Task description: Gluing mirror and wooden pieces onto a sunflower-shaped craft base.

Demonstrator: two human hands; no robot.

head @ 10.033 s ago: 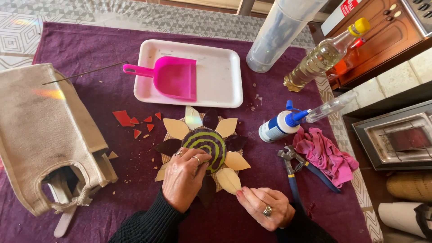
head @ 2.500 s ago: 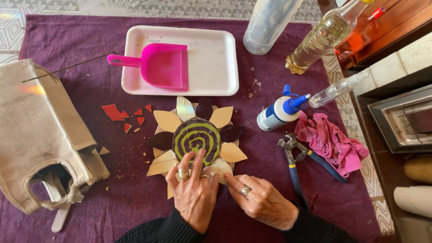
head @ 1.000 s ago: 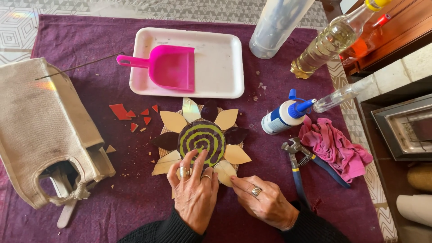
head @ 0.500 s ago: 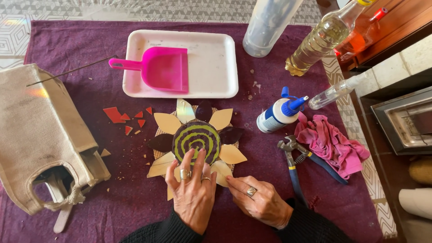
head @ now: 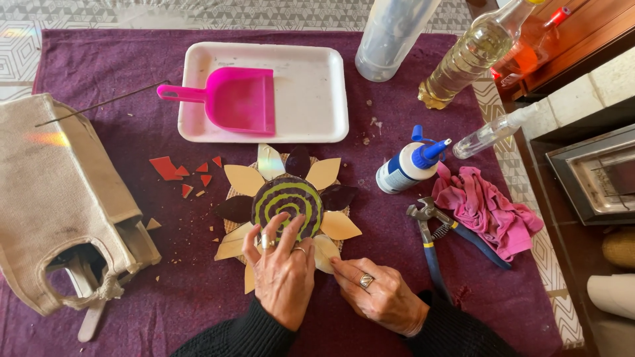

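Observation:
A flat sunflower mosaic [head: 286, 198] lies on the purple cloth [head: 370, 79], with a dark disc striped green in the middle and cream and dark petals around it. My left hand [head: 283, 271] lies flat on its lower part, fingers spread over the disc and lower petals. My right hand [head: 380, 296] rests beside it at the lower right, fingertips pinched on the edge of a cream petal [head: 324, 253].
A white tray [head: 317, 86] holds a pink dustpan [head: 233, 99]. Red shards [head: 173, 170] lie to the left, a beige cloth bag [head: 53, 198] further left. A glue bottle [head: 407, 165], blue-handled nippers [head: 433, 238], a pink rag [head: 486, 211] and bottles [head: 463, 59] stand on the right.
Both hands stay low on the mosaic. My right hand's fingertips have closed in on the lower right petal; the view has shifted slightly.

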